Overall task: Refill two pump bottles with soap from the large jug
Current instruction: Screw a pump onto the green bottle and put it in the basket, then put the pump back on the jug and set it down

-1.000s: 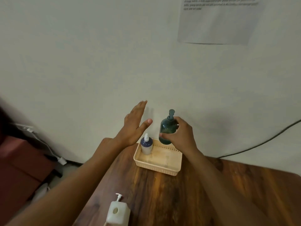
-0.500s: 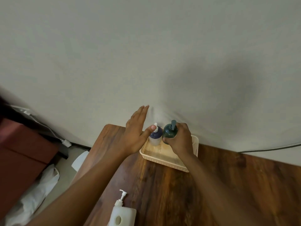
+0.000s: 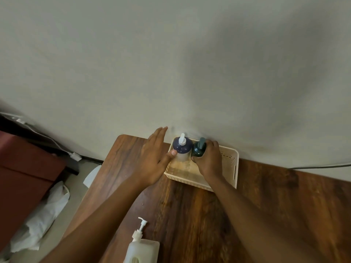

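A cream plastic basket (image 3: 230,164) stands on the wooden table against the wall. Inside it, at the back left, a clear bottle with a navy top and white pump (image 3: 182,148) stands upright. Right beside it is a dark green pump bottle (image 3: 198,149), and my right hand (image 3: 209,161) is wrapped around it inside the basket. My left hand (image 3: 152,158) is flat and spread at the basket's left rim, its thumb tip touching the navy-topped bottle. The large white soap jug (image 3: 141,248) with a pump stands at the near table edge.
The table (image 3: 190,215) butts against a pale wall. Its left edge drops to a floor with a red-brown cabinet (image 3: 24,171), crumpled white bags (image 3: 43,219) and a cable with a plug. A dark cable (image 3: 321,166) runs along the wall at right.
My right hand has lowered the green bottle from above the basket down into it, beside the navy-topped bottle. My left hand came down to the basket's left rim. The view tilted downward.
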